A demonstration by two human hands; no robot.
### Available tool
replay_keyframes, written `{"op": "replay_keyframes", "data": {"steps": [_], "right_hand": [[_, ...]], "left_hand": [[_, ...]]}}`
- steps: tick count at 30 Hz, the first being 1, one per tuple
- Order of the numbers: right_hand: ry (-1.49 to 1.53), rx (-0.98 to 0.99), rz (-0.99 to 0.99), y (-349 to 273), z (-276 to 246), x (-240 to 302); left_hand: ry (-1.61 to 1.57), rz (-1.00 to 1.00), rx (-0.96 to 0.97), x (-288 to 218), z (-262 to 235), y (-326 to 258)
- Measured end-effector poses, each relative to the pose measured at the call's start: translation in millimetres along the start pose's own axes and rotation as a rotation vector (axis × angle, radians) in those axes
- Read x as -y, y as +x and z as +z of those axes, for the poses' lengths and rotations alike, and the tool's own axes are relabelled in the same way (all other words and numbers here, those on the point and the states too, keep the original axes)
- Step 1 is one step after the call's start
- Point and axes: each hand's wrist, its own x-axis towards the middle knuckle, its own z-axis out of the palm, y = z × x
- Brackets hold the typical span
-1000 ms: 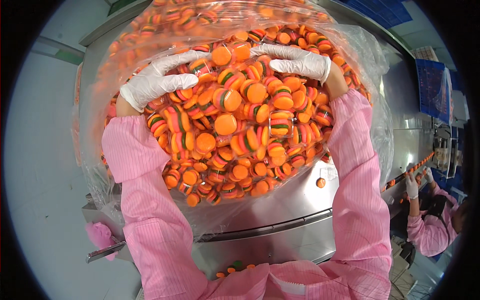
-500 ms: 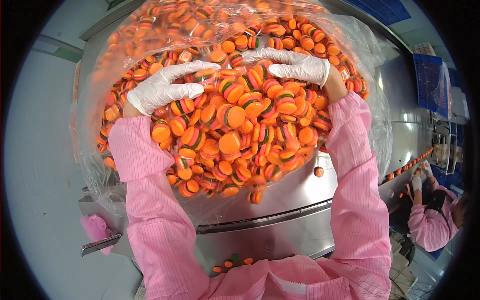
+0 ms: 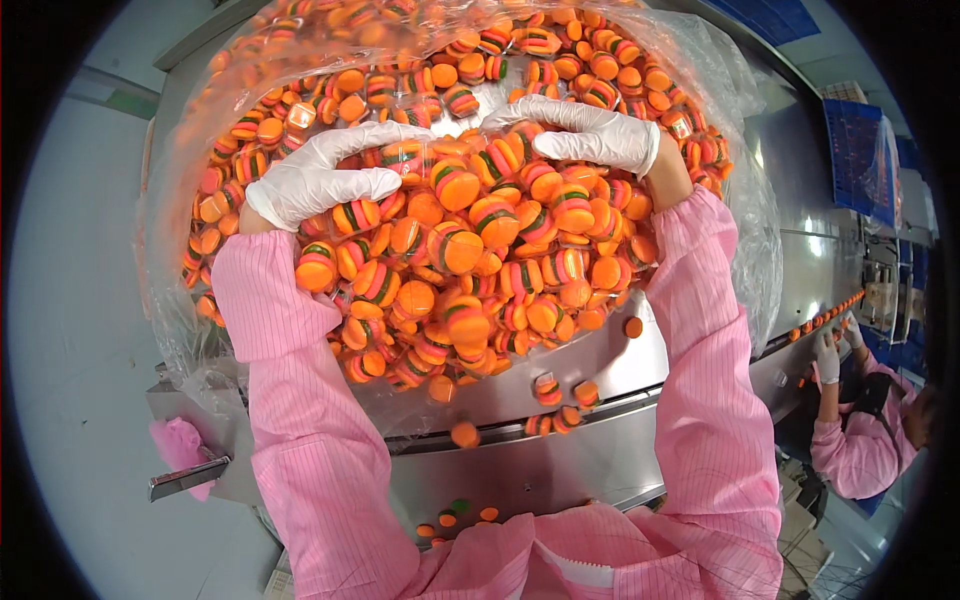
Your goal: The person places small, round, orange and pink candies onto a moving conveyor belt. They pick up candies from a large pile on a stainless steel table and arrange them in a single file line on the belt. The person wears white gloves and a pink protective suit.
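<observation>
Up high, the left hand (image 3: 320,185) and right hand (image 3: 590,135) are each clutching the clear bag (image 3: 740,230) (burger-shaped candies (image 3: 460,250) hanging just below both grips).

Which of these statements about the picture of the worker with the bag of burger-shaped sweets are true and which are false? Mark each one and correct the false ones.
1. Both hands wear white gloves. True: the left hand and the right hand are gloved in white.
2. The sweets are mostly blue. False: they are orange with coloured stripes.
3. The hands press on a clear plastic bag. True.
4. The sleeves are green. False: they are pink with fine stripes.
5. Some loose sweets lie on the metal machine below the bag. True.
6. Nobody else is in view. False: a second person in pink is at the right edge.
</observation>
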Motion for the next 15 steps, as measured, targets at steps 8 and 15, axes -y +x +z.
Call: {"op": "replay_keyframes", "data": {"steps": [8,15], "right_hand": [[0.018,-0.024,0.012,-7,19,16],[-0.109,0.004,0.019,-9,5,-6]], "left_hand": [[0.055,0.03,-0.022,8,14,-12],[-0.012,-0.022,-0.075,-2,24,-14]]}}
